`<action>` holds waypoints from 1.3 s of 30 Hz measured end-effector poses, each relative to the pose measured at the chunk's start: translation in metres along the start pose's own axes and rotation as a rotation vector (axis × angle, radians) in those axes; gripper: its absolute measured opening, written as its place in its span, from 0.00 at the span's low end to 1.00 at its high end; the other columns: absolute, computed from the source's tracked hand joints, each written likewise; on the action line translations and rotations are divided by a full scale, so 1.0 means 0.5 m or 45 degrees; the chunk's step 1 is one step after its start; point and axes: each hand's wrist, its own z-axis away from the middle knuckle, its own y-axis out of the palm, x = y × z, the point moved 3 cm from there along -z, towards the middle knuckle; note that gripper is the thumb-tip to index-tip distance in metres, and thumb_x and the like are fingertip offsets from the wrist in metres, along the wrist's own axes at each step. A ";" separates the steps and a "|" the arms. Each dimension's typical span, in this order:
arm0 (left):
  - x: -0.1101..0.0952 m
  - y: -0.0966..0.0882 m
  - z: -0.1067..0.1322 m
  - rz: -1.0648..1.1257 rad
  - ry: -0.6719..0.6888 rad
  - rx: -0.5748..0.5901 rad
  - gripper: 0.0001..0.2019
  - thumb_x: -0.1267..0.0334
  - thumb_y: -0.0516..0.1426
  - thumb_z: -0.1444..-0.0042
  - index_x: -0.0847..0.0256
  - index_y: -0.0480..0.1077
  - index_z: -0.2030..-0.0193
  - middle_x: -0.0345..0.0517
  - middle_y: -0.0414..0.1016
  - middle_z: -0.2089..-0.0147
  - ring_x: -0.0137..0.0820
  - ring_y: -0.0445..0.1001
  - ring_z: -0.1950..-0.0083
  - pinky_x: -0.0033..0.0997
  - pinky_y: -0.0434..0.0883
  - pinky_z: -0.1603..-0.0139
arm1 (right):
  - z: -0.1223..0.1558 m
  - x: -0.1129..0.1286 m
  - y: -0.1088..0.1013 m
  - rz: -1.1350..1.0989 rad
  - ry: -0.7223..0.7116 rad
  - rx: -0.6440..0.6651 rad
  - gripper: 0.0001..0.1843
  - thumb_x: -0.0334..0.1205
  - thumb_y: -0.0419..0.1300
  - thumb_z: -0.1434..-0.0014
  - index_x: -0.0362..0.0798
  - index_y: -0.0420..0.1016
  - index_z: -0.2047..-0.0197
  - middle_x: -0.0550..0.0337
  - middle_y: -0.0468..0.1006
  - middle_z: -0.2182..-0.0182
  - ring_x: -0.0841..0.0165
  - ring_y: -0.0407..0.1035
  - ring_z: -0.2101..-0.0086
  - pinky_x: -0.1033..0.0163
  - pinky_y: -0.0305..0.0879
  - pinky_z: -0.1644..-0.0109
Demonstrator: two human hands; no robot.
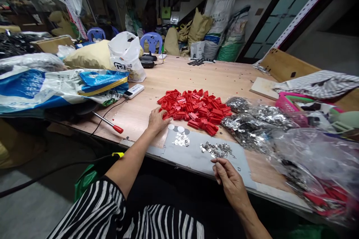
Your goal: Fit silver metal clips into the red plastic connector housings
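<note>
Red plastic parts [196, 110] lie heaped mid-bench, and our left hand [157, 119] rests at the heap's near-left edge, fingers curled on a piece. Our right hand [228, 179] hovers at the bench [196, 74] edge, fingers pinched together just beside small metal clips [217, 149] scattered on a grey sheet [196, 155]; whether it grips one we cannot tell.

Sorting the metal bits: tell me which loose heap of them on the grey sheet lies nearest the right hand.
The wider, darker scatter of metal pieces, just above the right hand. The smaller shiny heap lies further left, nearer the left hand.
</note>
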 end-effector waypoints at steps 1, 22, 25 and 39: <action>-0.003 0.000 0.015 0.000 0.013 -0.004 0.20 0.52 0.61 0.49 0.56 0.73 0.50 0.52 0.64 0.39 0.45 0.61 0.38 0.46 0.62 0.38 | -0.001 0.002 0.000 0.001 -0.002 0.004 0.16 0.52 0.53 0.37 0.49 0.67 0.55 0.67 0.62 0.77 0.74 0.56 0.79 0.67 0.57 0.75; -0.011 -0.023 0.217 -0.055 0.181 -0.274 0.04 0.65 0.60 0.47 0.58 0.72 0.64 0.52 0.70 0.43 0.50 0.56 0.33 0.60 0.52 0.34 | -0.124 0.052 0.029 1.517 -0.341 -0.105 0.07 0.41 0.55 0.38 0.51 0.73 0.61 0.59 0.75 0.62 0.67 0.71 0.69 0.64 0.58 0.71; -0.018 -0.033 0.222 -0.009 0.247 -0.336 0.01 0.66 0.59 0.46 0.58 0.71 0.65 0.49 0.72 0.45 0.48 0.58 0.33 0.60 0.51 0.33 | -0.133 0.055 0.033 1.522 -0.313 -0.082 0.05 0.39 0.56 0.39 0.51 0.73 0.63 0.60 0.75 0.64 0.68 0.70 0.70 0.65 0.55 0.72; -0.112 -0.084 0.271 0.618 0.412 -0.361 0.12 0.67 0.60 0.45 0.58 0.66 0.53 0.46 0.74 0.58 0.33 0.74 0.56 0.36 0.74 0.53 | -0.140 0.048 0.027 1.102 -0.378 -0.058 0.07 0.38 0.51 0.41 0.49 0.68 0.60 0.56 0.79 0.64 0.64 0.73 0.67 0.60 0.64 0.63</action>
